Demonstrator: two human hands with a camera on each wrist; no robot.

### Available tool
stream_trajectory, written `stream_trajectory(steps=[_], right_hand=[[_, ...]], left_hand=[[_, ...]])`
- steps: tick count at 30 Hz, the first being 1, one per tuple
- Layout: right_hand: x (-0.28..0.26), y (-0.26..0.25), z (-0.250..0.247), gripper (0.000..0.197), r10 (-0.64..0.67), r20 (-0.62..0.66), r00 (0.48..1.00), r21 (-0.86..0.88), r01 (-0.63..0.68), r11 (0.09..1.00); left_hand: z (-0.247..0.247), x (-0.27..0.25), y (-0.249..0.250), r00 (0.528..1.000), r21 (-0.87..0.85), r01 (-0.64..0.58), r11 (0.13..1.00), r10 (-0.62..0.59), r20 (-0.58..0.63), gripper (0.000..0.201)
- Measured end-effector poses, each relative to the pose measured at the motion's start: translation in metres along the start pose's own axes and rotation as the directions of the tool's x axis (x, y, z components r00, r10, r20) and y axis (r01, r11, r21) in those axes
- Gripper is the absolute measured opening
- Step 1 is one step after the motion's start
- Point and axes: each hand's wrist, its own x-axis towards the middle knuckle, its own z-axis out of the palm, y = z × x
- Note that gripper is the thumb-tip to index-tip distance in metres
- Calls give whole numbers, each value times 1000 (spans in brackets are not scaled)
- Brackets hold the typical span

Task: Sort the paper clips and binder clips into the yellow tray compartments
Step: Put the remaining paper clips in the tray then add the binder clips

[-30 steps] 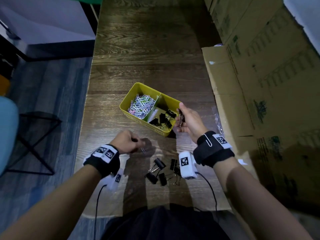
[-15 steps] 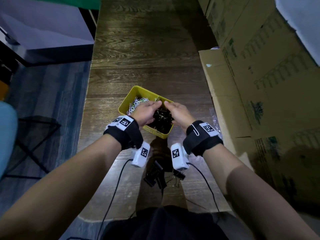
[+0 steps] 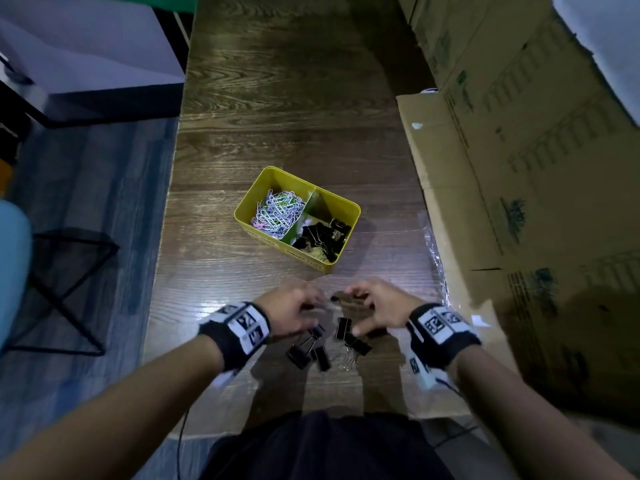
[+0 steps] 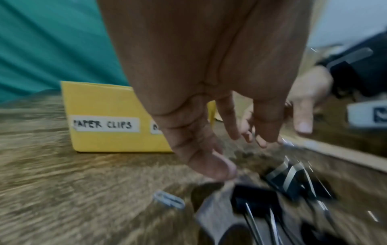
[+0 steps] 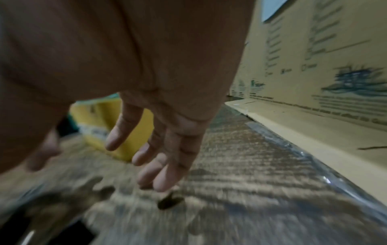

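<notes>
Right now your hands hover low over the loose binder clips [image 3: 323, 344], which lie on the table [image 3: 277, 98] on your side of the yellow tray [image 3: 329, 266], well apart from it. Your left hand [image 3: 294, 315] hangs with fingers loosely spread and nothing in them. Your right hand [image 3: 375, 311] is likewise relaxed and empty, its fingers [image 5: 167, 174] pointing down at the wood. I judge both are placed for the next pickup.

One pale paper clip [image 4: 168, 200] lies beside the black clips, nearer you than the tray. Motion blur smears both wrist views, so the count of loose clips is unclear.

Further off, the tray holds coloured paper clips [image 3: 277, 213] in its left compartment, matching the "PAPER CLIPS" label [image 4: 104, 124], and black binder clips in the right. Your left hand cuts off the second label. Clear plastic wrap [image 3: 434, 258] lies right of the tray, along the cardboard boxes [image 3: 536, 150].
</notes>
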Motion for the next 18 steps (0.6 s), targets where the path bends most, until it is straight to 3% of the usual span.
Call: stream_trajectory(steps=[2, 4, 7, 10, 13, 15, 17, 18], right_hand=[[4, 10, 22, 95, 39, 41, 998, -224, -28, 974], [10, 15, 45, 101, 34, 22, 999, -373, -23, 928], [15, 16, 69, 76, -64, -133, 989, -461, -4, 887], [18, 15, 77, 51, -99, -273, 957, -362, -7, 932], [21, 15, 78, 43, -101, -324, 941, -280, 6, 960], [22, 12, 73, 38, -69, -390, 918, -164, 4, 986], [22, 10, 65, 34, -29, -458, 889, -13, 26, 1000], [21, 9, 60, 30, -2, -484, 875, 72, 41, 997]], left_hand=[[25, 0, 2, 999, 165, 33, 986, -37, 21, 55], [43, 2, 7, 998, 260, 46, 965, -54, 25, 58], [57, 8, 11, 996, 332, 86, 939, -83, -25, 50], [58, 15, 11, 991, 313, 124, 942, -99, -94, 40], [53, 19, 8, 977, 152, 143, 978, -116, -179, 33], [49, 20, 2, 937, -69, 188, 980, -200, -287, 27], [42, 23, -6, 893, -328, 183, 927, -296, -338, 12], [38, 23, -8, 888, -485, 159, 860, -340, -310, 6]])
